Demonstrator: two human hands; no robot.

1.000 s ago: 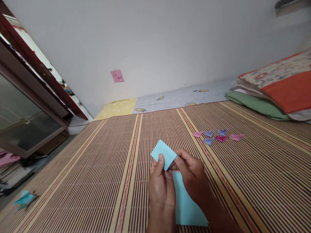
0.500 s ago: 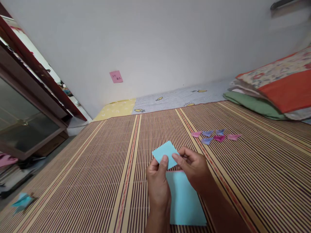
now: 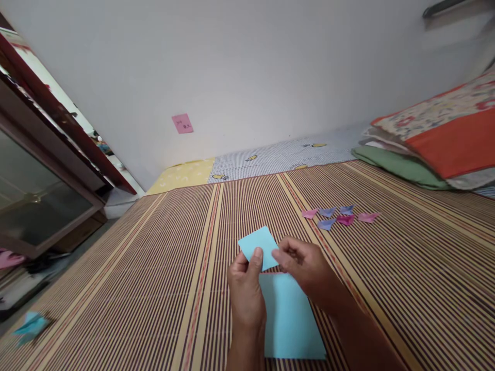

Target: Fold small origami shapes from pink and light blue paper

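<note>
A small light-blue square of paper point(image 3: 258, 242), turned cornerwise, is held above the striped mat. My left hand point(image 3: 247, 288) pinches its lower left part, thumb on top and fingers beneath. At the paper's right corner, the thumb and curled fingers of my right hand point(image 3: 303, 263) close on the edge; the thumb tip is slightly blurred. Below the hands, a larger light-blue sheet or stack of paper point(image 3: 292, 322) lies flat on the mat, partly covered by my left hand and right forearm.
Several small folded pink and purple paper pieces point(image 3: 345, 220) lie right of the hands. A crumpled-looking blue folded paper point(image 3: 31, 325) sits far left on the mat point(image 3: 154, 278). Folded bedding with a red pillow point(image 3: 452, 147) is at the right, and a pink note point(image 3: 182, 123) is on the wall.
My right thumb has slid from the paper's face out to its right corner. The whole view has shifted slightly; my left hand keeps its pinch.
</note>
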